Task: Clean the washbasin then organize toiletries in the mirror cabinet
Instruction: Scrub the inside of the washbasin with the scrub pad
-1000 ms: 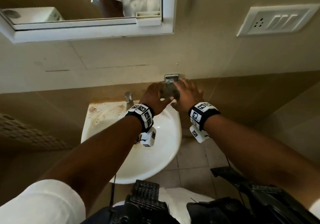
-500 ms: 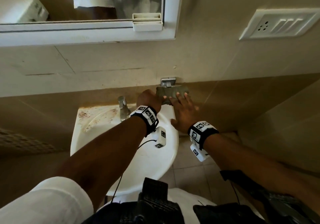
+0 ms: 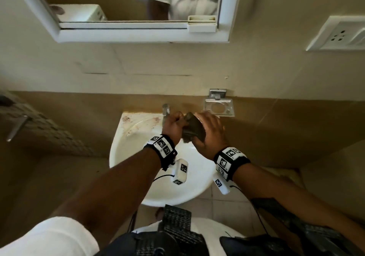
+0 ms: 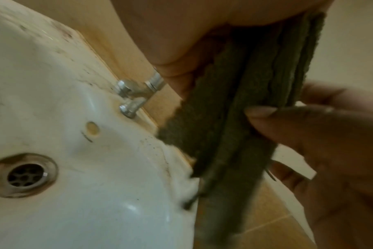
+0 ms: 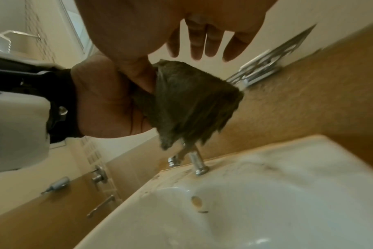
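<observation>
Over the back right part of the washbasin (image 3: 138, 168), both hands now meet on a folded dark green cloth (image 3: 194, 130). The left hand (image 3: 173, 124) is curled around its near end, and the right hand (image 3: 210, 135) cups the far side, thumb pressing into the fold while its fingers stay fairly straight; from the wrist views, the cloth hangs in loose layers above the rim, clear of the porcelain. Half a second ago it lay on the metal soap dish (image 3: 218, 107) on the wall, and now that dish is bare, so the cloth has just been lifted off. I read that as the cleaning tool taken in hand, with the wiping itself not started. Just behind the hands stands the tap (image 3: 166, 109), and brown stains spread over the back left corner of the basin ledge. Higher up hangs the mirror cabinet (image 3: 138, 32), shut.
</observation>
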A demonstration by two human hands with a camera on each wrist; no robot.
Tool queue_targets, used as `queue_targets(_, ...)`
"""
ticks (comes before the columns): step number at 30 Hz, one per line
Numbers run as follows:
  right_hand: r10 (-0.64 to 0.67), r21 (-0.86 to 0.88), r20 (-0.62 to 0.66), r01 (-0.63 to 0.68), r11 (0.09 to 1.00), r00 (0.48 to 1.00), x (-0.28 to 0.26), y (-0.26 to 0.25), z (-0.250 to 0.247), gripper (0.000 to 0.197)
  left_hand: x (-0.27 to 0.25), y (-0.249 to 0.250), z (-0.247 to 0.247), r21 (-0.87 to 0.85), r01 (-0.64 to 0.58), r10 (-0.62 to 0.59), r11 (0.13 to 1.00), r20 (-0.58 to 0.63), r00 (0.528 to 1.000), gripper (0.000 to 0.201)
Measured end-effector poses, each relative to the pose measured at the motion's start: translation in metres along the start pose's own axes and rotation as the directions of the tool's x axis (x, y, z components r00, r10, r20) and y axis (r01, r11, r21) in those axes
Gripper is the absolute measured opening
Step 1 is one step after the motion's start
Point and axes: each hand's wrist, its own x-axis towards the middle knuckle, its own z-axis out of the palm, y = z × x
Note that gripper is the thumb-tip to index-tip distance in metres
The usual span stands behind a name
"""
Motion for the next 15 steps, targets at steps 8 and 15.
queue_targets(8, 0.170, 0.635, 0.535, -0.527, 0.564, 0.827, -0.017, -0.038, 0.070, 0.028, -0.038, -0.028, -0.086, 0.059, 0.139, -0.142, 0.989, 0.052, 0.988, 0.035)
queue_targets(15, 0.198, 0.528, 0.689, -0.670, 0.522, 0.698, -0.011, -0.089, 0.130, 0.018, -0.037, -0.055, -0.158, 0.107, 0.266, -0.267, 0.958, -0.010, 0.964, 0.031)
